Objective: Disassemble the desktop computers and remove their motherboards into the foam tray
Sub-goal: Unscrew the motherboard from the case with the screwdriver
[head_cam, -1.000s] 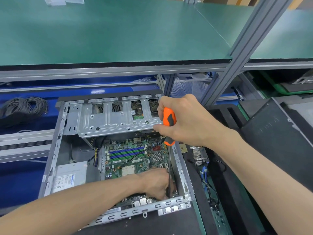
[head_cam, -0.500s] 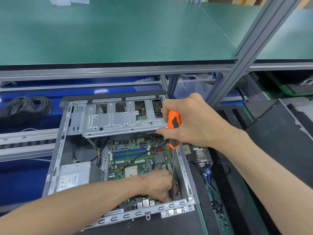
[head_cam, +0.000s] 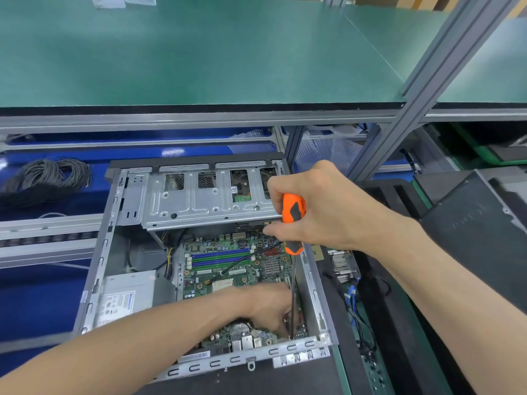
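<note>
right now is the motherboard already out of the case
No, the motherboard lies inside the case, with the screwdriver tip down at its near corner.

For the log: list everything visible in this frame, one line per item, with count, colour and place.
open grey metal computer case: one, centre.
green motherboard: one, inside the case.
silver power supply box: one, case's near-left corner.
orange-and-black-handled screwdriver: one, upright, tip at the board's near-right corner.
coil of grey cable: one, far left.
black foam tray: one, right of the case.
green bench top: one, above.
left hand: on the board beside the shaft.
right hand: grips the handle.
</note>
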Demonstrator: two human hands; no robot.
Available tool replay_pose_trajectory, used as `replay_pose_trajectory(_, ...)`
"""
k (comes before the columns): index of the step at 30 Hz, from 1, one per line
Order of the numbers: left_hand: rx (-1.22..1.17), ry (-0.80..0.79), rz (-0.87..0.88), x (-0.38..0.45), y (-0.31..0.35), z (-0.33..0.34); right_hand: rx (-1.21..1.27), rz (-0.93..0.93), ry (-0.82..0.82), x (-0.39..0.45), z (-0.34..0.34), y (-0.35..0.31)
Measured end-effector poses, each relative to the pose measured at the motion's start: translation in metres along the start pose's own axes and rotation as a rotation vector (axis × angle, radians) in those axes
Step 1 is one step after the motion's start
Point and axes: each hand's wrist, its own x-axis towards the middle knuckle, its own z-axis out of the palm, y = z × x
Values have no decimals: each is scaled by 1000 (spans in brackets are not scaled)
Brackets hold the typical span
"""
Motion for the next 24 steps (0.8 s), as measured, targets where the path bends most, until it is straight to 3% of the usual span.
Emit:
replay_pose_trajectory(8,-20,-5,66,-3,-1,-6,-134,-10,-76,5,-2,-5)
replay_pose_trajectory(13,-29,6,73,-2,-2,-5,-95,18,-140,9,-1,-6)
replay_pose_trajectory(24,35,104,38,-8,4,5,-183,57,-4,6,4,-9)
